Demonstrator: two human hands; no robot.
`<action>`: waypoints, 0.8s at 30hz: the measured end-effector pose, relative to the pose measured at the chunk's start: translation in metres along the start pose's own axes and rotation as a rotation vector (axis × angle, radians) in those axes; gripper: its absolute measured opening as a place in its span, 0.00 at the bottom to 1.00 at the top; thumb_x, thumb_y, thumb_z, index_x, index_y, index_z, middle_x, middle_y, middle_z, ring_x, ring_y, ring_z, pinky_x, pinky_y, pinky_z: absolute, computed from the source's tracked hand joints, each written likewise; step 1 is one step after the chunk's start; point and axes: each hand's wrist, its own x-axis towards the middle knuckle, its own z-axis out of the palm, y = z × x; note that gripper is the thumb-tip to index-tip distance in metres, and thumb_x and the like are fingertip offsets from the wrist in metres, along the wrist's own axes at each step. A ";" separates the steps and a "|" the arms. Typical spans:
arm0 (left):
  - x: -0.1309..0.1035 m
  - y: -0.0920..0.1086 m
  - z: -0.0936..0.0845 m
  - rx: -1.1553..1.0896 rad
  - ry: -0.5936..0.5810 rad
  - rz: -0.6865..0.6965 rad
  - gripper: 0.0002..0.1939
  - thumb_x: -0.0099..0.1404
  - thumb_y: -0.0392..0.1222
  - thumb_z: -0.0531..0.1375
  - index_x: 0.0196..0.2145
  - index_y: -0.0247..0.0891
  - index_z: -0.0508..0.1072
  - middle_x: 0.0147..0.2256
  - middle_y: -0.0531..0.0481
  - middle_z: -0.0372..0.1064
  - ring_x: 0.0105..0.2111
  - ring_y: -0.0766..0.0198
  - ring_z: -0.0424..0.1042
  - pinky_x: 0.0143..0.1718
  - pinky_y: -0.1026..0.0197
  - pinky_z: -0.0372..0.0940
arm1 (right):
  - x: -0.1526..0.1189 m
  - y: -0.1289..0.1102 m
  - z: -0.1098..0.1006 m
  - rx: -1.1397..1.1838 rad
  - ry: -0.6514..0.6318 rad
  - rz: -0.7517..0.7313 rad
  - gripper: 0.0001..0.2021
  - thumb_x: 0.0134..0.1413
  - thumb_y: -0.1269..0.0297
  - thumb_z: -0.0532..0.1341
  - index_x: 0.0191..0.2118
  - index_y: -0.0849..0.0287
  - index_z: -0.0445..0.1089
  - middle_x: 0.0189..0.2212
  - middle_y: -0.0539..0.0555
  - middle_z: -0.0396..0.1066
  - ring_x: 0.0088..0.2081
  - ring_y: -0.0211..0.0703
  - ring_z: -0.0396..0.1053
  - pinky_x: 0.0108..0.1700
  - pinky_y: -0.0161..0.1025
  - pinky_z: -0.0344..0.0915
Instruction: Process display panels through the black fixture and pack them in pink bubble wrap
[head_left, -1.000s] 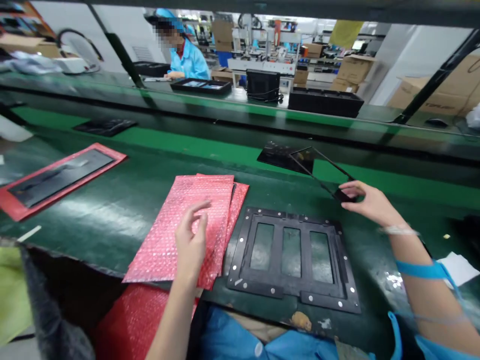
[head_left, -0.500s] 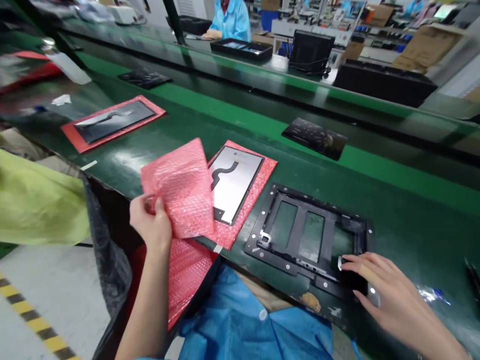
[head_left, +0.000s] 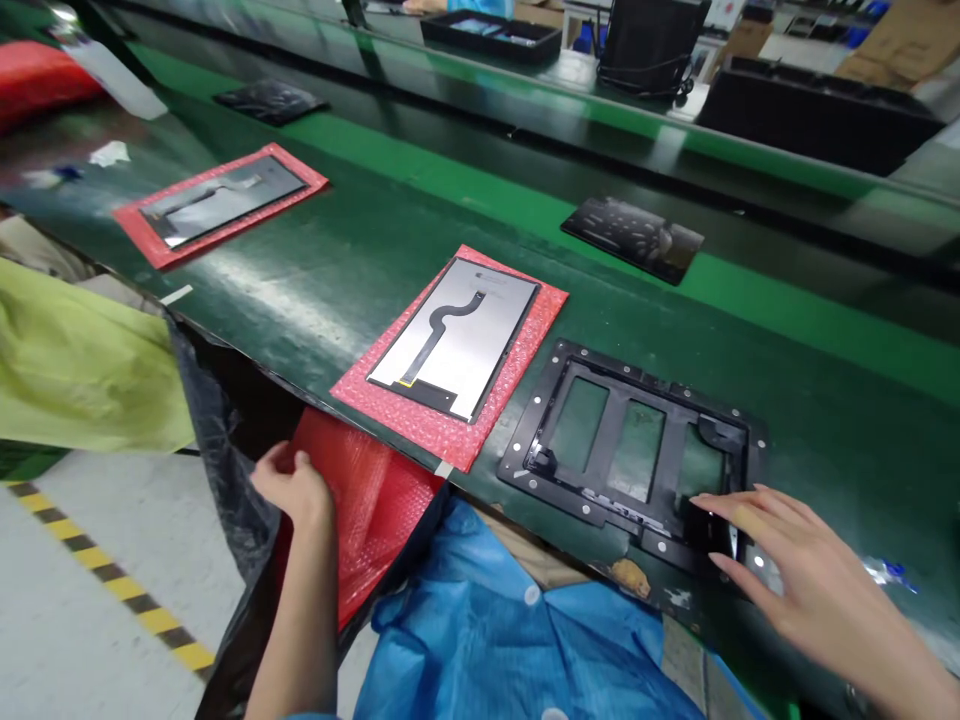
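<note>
My left hand [head_left: 294,487] is low at the left, over the mouth of a black plastic bag [head_left: 225,480] with red bubble wrap [head_left: 367,510] inside. Its fingers are loosely curled and apart, with nothing visible between them. On the bench, a screen panel [head_left: 465,335] with a dark ribbon cable lies silver side up on a pink bubble-wrap sheet [head_left: 360,392]. To its right is a black frame fixture [head_left: 600,440] with rectangular openings. My right hand [head_left: 780,550] is at the fixture's near right corner, fingers closed around a dark, silver-edged piece I cannot make out.
Another panel [head_left: 225,200] on pink wrap lies farther left. Dark glossy plates [head_left: 634,238] rest along the bench's far side. A white bottle [head_left: 112,75] lies at the upper left. Beyond a raised ledge stand a black tray [head_left: 491,38] and a monitor [head_left: 649,45].
My left hand has moved down to the bag, and the pink bubble-wrap sheet it held is no longer in it. The panel is now uncovered. My right hand stays at the fixture's corner.
</note>
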 end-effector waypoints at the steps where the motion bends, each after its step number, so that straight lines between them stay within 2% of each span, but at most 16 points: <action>1: 0.008 0.008 0.001 -0.025 0.044 -0.006 0.09 0.64 0.40 0.53 0.44 0.43 0.65 0.45 0.48 0.68 0.51 0.45 0.69 0.50 0.40 0.66 | 0.000 0.000 0.000 0.005 0.004 0.010 0.16 0.68 0.58 0.54 0.57 0.53 0.68 0.42 0.54 0.79 0.43 0.50 0.77 0.50 0.51 0.70; 3: 0.027 0.028 0.005 -0.073 0.107 0.014 0.13 0.65 0.41 0.52 0.48 0.44 0.64 0.52 0.48 0.67 0.57 0.43 0.65 0.56 0.38 0.62 | -0.001 0.001 0.001 0.010 0.019 0.033 0.16 0.68 0.56 0.54 0.55 0.53 0.71 0.40 0.54 0.79 0.42 0.50 0.77 0.48 0.50 0.72; 5: 0.043 0.054 0.011 -0.103 0.076 0.116 0.14 0.66 0.42 0.53 0.49 0.41 0.65 0.54 0.46 0.67 0.58 0.45 0.65 0.59 0.39 0.60 | 0.000 0.002 0.003 0.016 0.029 0.067 0.15 0.68 0.55 0.54 0.52 0.52 0.73 0.39 0.54 0.79 0.41 0.51 0.77 0.47 0.50 0.73; 7: 0.054 0.080 0.021 -0.097 -0.108 0.292 0.14 0.65 0.44 0.55 0.47 0.38 0.69 0.50 0.43 0.70 0.54 0.48 0.68 0.60 0.41 0.61 | 0.002 0.002 0.005 0.026 0.032 0.099 0.16 0.68 0.54 0.55 0.51 0.52 0.74 0.38 0.54 0.79 0.41 0.52 0.77 0.46 0.50 0.73; 9: 0.060 0.104 0.036 -0.028 -0.290 0.406 0.15 0.63 0.46 0.57 0.44 0.37 0.73 0.45 0.41 0.73 0.50 0.46 0.71 0.59 0.41 0.61 | 0.005 0.000 0.005 0.032 0.052 0.130 0.16 0.68 0.53 0.55 0.52 0.52 0.74 0.39 0.54 0.79 0.42 0.52 0.76 0.45 0.49 0.73; 10: 0.060 0.114 0.045 0.044 -0.345 0.429 0.15 0.63 0.47 0.57 0.43 0.37 0.74 0.45 0.39 0.73 0.50 0.44 0.70 0.58 0.40 0.60 | 0.007 0.000 0.005 0.036 0.068 0.141 0.16 0.68 0.53 0.55 0.52 0.52 0.74 0.39 0.54 0.79 0.43 0.52 0.76 0.45 0.49 0.73; 12: 0.060 0.130 0.063 0.214 -0.373 0.445 0.16 0.64 0.49 0.57 0.43 0.36 0.75 0.46 0.34 0.73 0.53 0.37 0.68 0.58 0.37 0.58 | 0.009 -0.002 0.004 0.047 0.110 0.164 0.15 0.69 0.55 0.54 0.52 0.52 0.73 0.40 0.54 0.78 0.42 0.50 0.76 0.45 0.47 0.72; 14: 0.059 0.138 0.076 0.349 -0.360 0.466 0.18 0.66 0.49 0.55 0.45 0.34 0.75 0.49 0.30 0.71 0.56 0.35 0.65 0.59 0.37 0.54 | 0.010 -0.002 0.002 0.060 0.153 0.183 0.13 0.70 0.56 0.54 0.52 0.52 0.72 0.41 0.53 0.78 0.42 0.48 0.76 0.44 0.45 0.71; 16: 0.061 0.143 0.083 0.389 -0.343 0.469 0.18 0.67 0.48 0.55 0.46 0.32 0.74 0.50 0.28 0.70 0.56 0.35 0.64 0.60 0.37 0.52 | 0.009 -0.002 0.002 0.068 0.187 0.204 0.12 0.70 0.57 0.55 0.51 0.52 0.72 0.42 0.53 0.78 0.41 0.46 0.76 0.44 0.44 0.70; 20: 0.067 0.148 0.081 0.367 -0.357 0.460 0.17 0.66 0.48 0.57 0.46 0.33 0.73 0.49 0.29 0.72 0.55 0.35 0.65 0.59 0.38 0.52 | 0.010 -0.001 0.004 0.079 0.223 0.257 0.11 0.70 0.59 0.55 0.49 0.52 0.73 0.41 0.53 0.78 0.39 0.44 0.76 0.41 0.42 0.70; 24: 0.064 0.158 0.084 0.358 -0.398 0.503 0.19 0.66 0.52 0.58 0.46 0.34 0.72 0.50 0.30 0.71 0.56 0.33 0.65 0.58 0.37 0.53 | 0.017 -0.002 0.010 0.133 0.231 0.278 0.10 0.70 0.60 0.55 0.47 0.52 0.73 0.40 0.53 0.79 0.40 0.46 0.77 0.43 0.44 0.71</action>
